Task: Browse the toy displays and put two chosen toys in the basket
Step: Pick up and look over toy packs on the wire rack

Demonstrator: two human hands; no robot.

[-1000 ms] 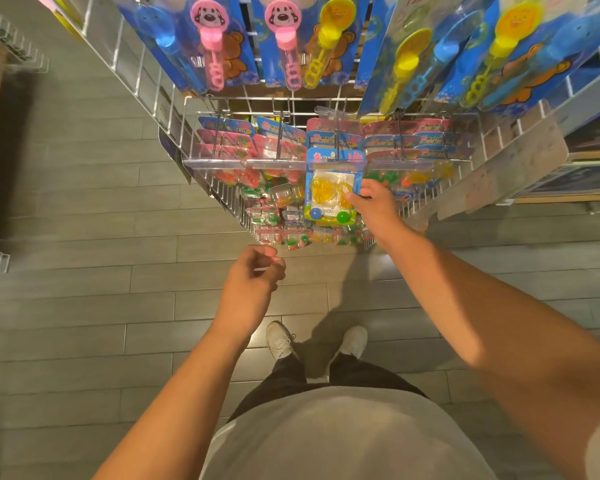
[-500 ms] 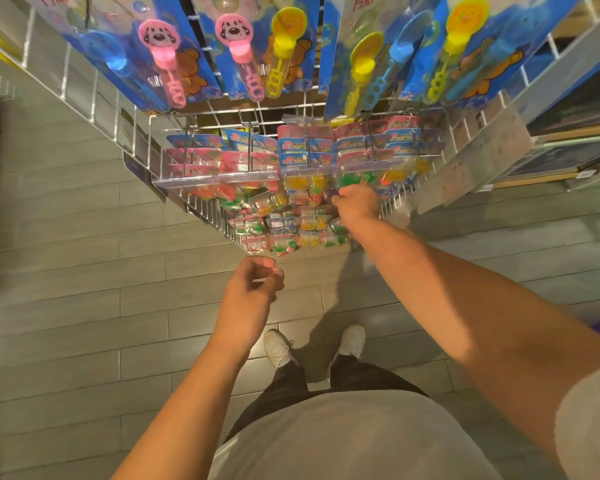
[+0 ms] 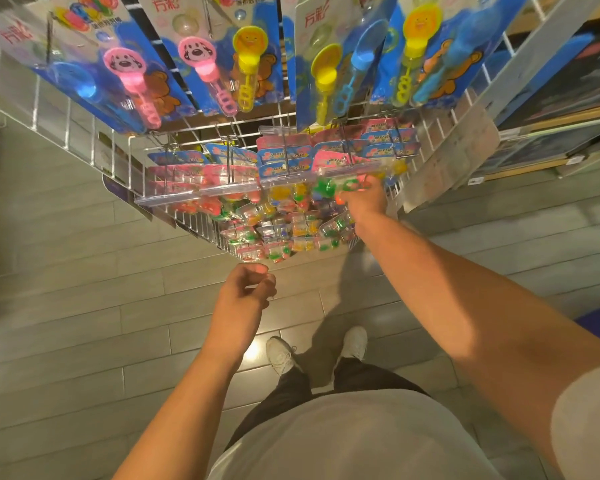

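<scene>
Right hand is up at the wire rack, reaching among the hanging toy packets on the right-hand pegs; whether its grip is closed on one, I cannot tell. Left hand hovers below the rack, fingers curled in loosely, grasping nothing. Bubble wands hang above.
</scene>
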